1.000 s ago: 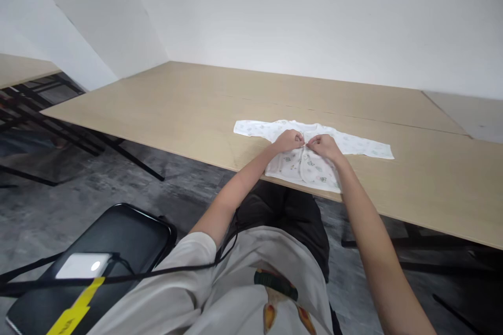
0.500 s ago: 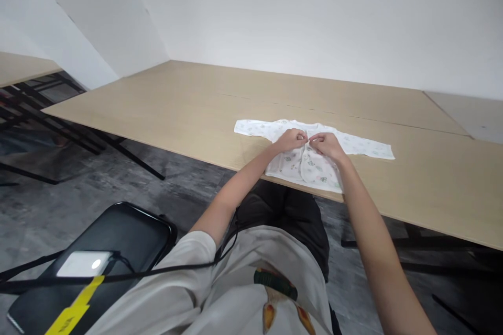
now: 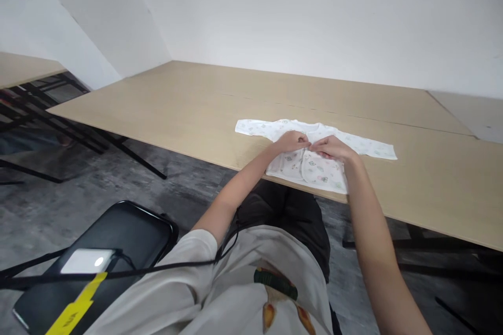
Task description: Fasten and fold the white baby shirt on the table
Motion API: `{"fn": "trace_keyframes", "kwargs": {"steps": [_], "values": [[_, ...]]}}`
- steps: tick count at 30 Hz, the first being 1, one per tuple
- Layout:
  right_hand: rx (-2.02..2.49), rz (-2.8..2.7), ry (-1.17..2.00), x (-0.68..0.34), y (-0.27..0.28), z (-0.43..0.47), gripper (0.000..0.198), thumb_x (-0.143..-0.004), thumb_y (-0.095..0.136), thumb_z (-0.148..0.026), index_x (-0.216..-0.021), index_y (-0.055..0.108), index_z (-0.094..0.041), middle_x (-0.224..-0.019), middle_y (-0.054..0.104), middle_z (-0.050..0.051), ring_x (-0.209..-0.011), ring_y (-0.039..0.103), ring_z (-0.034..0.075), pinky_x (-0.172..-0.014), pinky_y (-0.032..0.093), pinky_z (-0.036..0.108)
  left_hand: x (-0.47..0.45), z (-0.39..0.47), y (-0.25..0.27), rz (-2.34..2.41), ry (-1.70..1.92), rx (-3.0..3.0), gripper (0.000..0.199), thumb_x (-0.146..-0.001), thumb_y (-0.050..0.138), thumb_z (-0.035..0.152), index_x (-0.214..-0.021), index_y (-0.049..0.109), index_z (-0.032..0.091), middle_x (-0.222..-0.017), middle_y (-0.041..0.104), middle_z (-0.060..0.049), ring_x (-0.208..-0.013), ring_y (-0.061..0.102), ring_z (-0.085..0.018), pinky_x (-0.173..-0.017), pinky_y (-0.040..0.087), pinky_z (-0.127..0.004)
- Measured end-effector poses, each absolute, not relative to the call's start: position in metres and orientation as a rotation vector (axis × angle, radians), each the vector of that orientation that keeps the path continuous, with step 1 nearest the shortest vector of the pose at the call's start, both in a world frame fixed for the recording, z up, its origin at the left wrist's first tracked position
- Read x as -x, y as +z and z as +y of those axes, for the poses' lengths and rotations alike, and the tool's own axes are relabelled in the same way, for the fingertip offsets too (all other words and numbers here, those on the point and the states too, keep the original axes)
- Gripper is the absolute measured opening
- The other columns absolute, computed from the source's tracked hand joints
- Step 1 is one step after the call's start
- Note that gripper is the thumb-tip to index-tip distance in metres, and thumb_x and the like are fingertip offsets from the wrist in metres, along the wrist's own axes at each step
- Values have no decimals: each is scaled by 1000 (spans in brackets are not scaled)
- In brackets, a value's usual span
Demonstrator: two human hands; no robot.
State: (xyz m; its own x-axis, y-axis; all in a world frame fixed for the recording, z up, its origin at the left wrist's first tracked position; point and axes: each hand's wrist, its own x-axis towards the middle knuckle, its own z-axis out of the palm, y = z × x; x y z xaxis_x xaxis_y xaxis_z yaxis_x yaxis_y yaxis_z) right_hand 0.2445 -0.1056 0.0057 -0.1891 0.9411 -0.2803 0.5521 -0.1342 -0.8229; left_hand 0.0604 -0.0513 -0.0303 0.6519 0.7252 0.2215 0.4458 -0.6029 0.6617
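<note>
A small white baby shirt (image 3: 314, 170) with a light print lies spread on the wooden table (image 3: 188, 110), both sleeves stretched out sideways. Its hem reaches the table's near edge. Over the upper middle of the front opening, my left hand (image 3: 293, 141) pinches the cloth with closed fingers. My right hand (image 3: 330, 147) is close beside it, thumb and fingertips pressed together on the same front edge. The two sets of fingertips nearly touch. Whatever small fastening may be between them is hidden by the fingers.
A black chair or stool (image 3: 129, 235) stands at lower left, with a white device (image 3: 86, 260) and cable on it. A yellow tag (image 3: 78, 306) hangs in front. Behind the table rises a white wall (image 3: 298, 15); another table (image 3: 29, 68) is at far left.
My right hand has turned and lies flatter across the shirt, its wrist shifted slightly right. My left hand keeps nearly the same place on the cloth.
</note>
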Motion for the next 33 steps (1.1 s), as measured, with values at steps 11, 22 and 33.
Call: {"fn": "trace_keyframes", "kwargs": {"steps": [11, 22, 33], "values": [[1604, -1928, 1426, -245, 5, -107, 26, -59, 78, -39, -60, 65, -17, -43, 43, -4, -39, 34, 6, -37, 24, 21, -52, -50, -18, 590, 440, -2164, 18, -66, 70, 33, -72, 74, 16, -65, 63, 0, -63, 52, -10, -61, 37, -24], [1639, -1894, 1467, -239, 6, -109, 34, -61, 74, -31, -45, 46, -19, -41, 39, -4, -37, 31, 5, -35, 20, 21, -50, -48, -19, 582, 372, -2030, 11, -63, 75, 24, -66, 74, 14, -61, 63, -1, -59, 52, -10, -61, 41, -24], [1688, -1897, 1419, -239, 8, -113, 30, -66, 73, -29, -50, 49, -17, -41, 40, -4, -38, 31, 4, -37, 23, 20, -50, -47, -16, 518, 331, -2070, 18, -60, 73, 19, -78, 76, 13, -62, 60, 1, -59, 48, -8, -61, 37, -24]]}}
